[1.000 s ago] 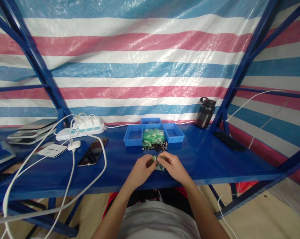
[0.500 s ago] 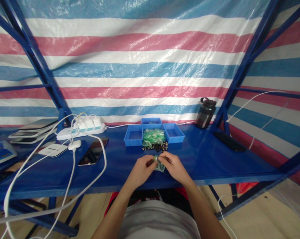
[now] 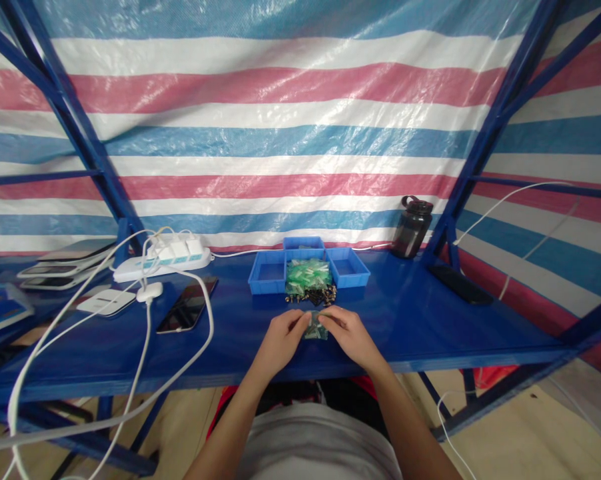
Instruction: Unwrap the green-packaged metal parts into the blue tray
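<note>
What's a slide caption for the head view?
Left hand and right hand hold a small see-through packet near blue trays on a blue table.

Makeshift wkshp, tarp walls (image 3: 290, 143), blue bench (image 3: 410, 327), sm. bins (image 3: 266, 287)

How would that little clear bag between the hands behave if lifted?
The bag looks thin and see-through, so it would probably flop rather than stay stiff. Small pieces seem to show inside, so its contents may shift.

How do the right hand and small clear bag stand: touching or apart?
Touching: in the head view, the right hand has its thumb on the small clear bag.
</note>
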`<act>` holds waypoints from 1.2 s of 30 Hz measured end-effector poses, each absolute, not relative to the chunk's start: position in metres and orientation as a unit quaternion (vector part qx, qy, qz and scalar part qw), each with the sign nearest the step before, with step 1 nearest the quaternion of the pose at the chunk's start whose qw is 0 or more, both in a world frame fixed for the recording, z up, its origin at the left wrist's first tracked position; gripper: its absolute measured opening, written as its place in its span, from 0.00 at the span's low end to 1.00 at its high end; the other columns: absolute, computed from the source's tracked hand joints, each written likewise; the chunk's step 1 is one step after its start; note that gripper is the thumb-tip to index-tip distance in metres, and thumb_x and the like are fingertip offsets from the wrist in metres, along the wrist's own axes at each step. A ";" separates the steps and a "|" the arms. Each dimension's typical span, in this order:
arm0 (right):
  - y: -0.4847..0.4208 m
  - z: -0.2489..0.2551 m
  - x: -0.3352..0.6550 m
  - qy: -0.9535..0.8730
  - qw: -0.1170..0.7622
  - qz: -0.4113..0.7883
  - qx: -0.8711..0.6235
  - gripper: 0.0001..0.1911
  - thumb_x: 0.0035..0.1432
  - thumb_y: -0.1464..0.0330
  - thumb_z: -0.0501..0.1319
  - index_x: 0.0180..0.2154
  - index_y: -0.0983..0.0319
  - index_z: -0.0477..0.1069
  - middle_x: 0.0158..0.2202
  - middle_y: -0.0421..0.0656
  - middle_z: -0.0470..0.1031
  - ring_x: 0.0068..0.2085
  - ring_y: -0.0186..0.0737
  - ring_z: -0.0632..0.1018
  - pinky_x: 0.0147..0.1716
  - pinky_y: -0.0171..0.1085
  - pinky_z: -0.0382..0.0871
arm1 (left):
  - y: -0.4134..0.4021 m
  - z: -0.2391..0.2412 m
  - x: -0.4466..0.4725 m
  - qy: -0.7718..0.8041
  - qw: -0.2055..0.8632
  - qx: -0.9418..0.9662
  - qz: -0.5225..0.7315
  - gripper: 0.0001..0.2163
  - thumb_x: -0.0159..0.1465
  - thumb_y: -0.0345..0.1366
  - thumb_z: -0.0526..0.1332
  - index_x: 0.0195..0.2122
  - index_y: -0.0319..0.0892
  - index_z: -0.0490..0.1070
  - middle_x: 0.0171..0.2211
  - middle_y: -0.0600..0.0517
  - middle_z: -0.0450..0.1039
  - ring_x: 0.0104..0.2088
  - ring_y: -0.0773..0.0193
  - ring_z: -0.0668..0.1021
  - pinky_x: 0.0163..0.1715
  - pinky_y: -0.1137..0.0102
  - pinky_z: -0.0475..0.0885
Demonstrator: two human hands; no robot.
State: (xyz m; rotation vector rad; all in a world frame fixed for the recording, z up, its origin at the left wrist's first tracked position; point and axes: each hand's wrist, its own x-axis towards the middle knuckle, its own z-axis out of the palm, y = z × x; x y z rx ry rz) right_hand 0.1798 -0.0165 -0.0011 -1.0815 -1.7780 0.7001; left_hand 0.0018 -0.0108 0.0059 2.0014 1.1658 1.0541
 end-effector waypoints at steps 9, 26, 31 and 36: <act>-0.017 -0.002 0.181 -0.722 0.461 0.291 -0.427 0.12 0.60 0.63 0.58 0.33 0.60 0.78 0.32 0.42 0.78 0.35 0.39 0.75 0.36 0.35 0.65 | -0.010 0.005 0.001 0.440 0.297 0.749 0.397 0.20 0.65 0.48 0.51 0.23 0.39 0.64 0.22 0.56 0.58 0.25 0.68 0.63 0.26 0.74 0.57; -0.017 0.000 0.181 -0.720 0.458 0.296 -0.429 0.12 0.60 0.62 0.58 0.34 0.60 0.78 0.33 0.43 0.79 0.36 0.40 0.76 0.37 0.37 0.66 | -0.011 0.002 0.003 0.432 0.322 0.746 0.391 0.14 0.63 0.45 0.55 0.33 0.39 0.73 0.24 0.54 0.66 0.26 0.67 0.66 0.26 0.75 0.60; -0.015 -0.002 0.180 -0.713 0.466 0.288 -0.437 0.12 0.60 0.63 0.57 0.35 0.61 0.77 0.33 0.42 0.77 0.35 0.39 0.75 0.37 0.35 0.65 | -0.010 0.001 0.003 0.440 0.307 0.746 0.395 0.14 0.62 0.44 0.56 0.26 0.39 0.69 0.23 0.55 0.65 0.25 0.68 0.66 0.25 0.75 0.59; -0.013 -0.004 0.179 -0.697 0.466 0.314 -0.447 0.13 0.61 0.61 0.56 0.34 0.62 0.74 0.32 0.41 0.74 0.33 0.37 0.72 0.33 0.33 0.64 | -0.008 -0.001 0.001 0.451 0.278 0.748 0.400 0.13 0.63 0.43 0.56 0.27 0.39 0.69 0.24 0.54 0.66 0.26 0.67 0.67 0.26 0.75 0.60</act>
